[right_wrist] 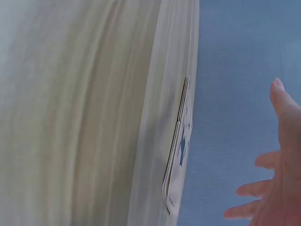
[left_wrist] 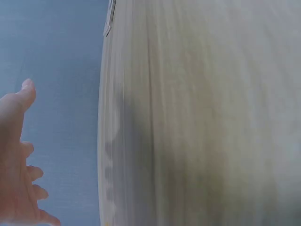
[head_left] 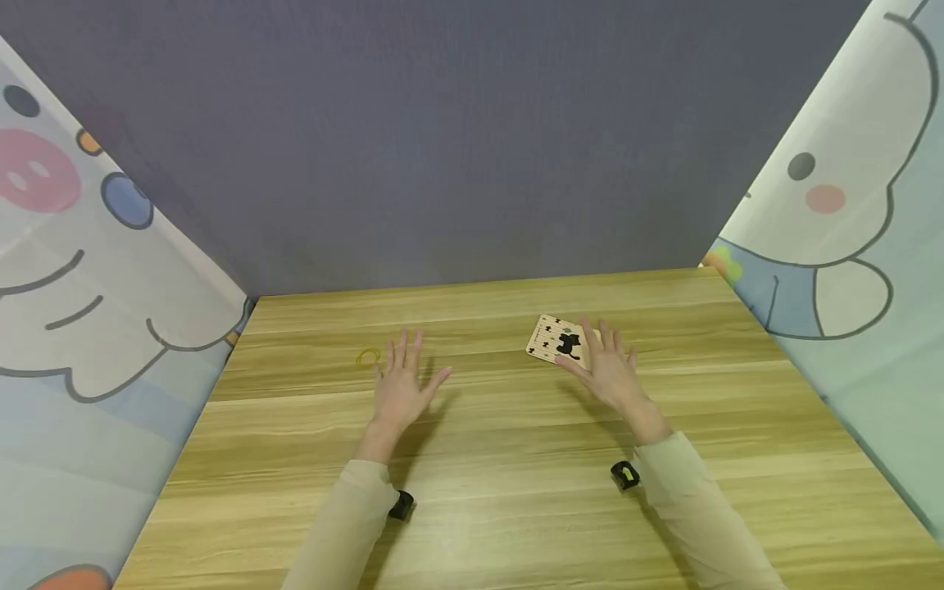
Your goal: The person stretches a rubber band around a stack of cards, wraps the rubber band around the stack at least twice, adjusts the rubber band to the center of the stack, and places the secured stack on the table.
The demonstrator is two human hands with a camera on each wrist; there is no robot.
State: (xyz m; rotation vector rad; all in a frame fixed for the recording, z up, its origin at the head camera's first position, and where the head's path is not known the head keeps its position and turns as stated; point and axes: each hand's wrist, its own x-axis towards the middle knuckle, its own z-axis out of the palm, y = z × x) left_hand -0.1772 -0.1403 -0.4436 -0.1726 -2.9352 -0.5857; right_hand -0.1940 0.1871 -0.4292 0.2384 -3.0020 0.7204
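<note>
My left hand (head_left: 399, 393) is held above the table with fingers straight and thumb spread, holding nothing. Just left of its fingertips lies a thin yellow rubber band (head_left: 368, 357). On the right, a flat cream rectangle printed with black cats (head_left: 553, 340) lies on the wood; its edge shows thin layers in the right wrist view. My right hand (head_left: 610, 375) hovers over its right side, fingers spread, hiding that end from the head camera. In the right wrist view the hand (right_wrist: 282, 183) stands apart from the layered piece (right_wrist: 181, 150).
The wood-grain table (head_left: 472, 492) runs back to a dark grey upright panel (head_left: 472, 147). Cartoon-printed curtains (head_left: 826, 270) stand along the left and right sides. A small black device (head_left: 625, 475) sits at each sleeve cuff.
</note>
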